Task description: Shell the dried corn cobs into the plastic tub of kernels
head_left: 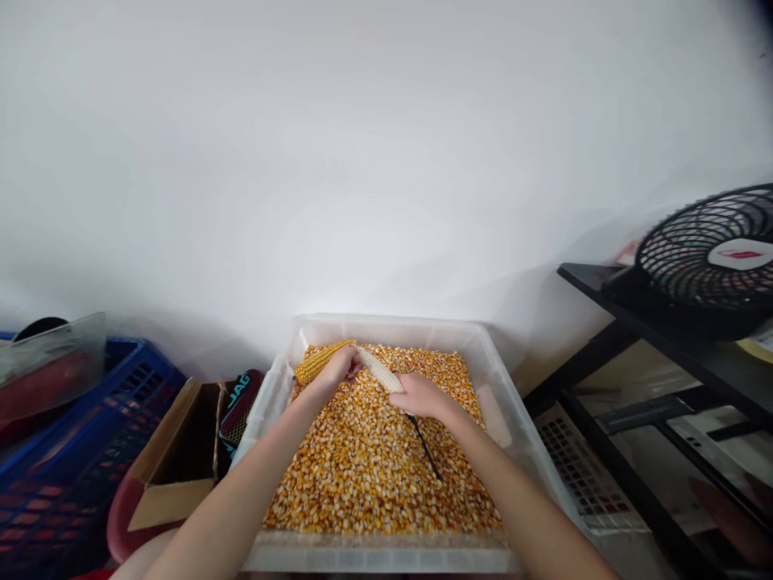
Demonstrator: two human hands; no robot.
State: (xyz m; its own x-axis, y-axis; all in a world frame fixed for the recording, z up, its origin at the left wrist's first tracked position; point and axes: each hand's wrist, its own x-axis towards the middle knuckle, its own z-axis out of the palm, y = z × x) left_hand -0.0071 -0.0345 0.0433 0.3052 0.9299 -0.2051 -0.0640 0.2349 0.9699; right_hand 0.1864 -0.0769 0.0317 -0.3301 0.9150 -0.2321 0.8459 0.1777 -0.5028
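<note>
A pale corn cob (379,370), bare of kernels on the side that shows, slants above a bed of loose yellow corn kernels (374,467). My right hand (418,395) is closed round its near end. At the far end, my left hand (343,366) has its fingers curled against the cob; its fingertips are partly hidden. Just beyond my left wrist lies a second corn cob (317,364), full of yellow kernels. A thin dark rod (426,449) slants from beneath my right hand over the kernels; whether my hand touches it I cannot tell.
The kernels fill a translucent plastic bin (513,403) against a white wall (374,161). At left are an open cardboard box (172,439) in a reddish basin (117,515) and a blue crate (54,451). A black fan (706,254) stands on a black rack (670,346) at right.
</note>
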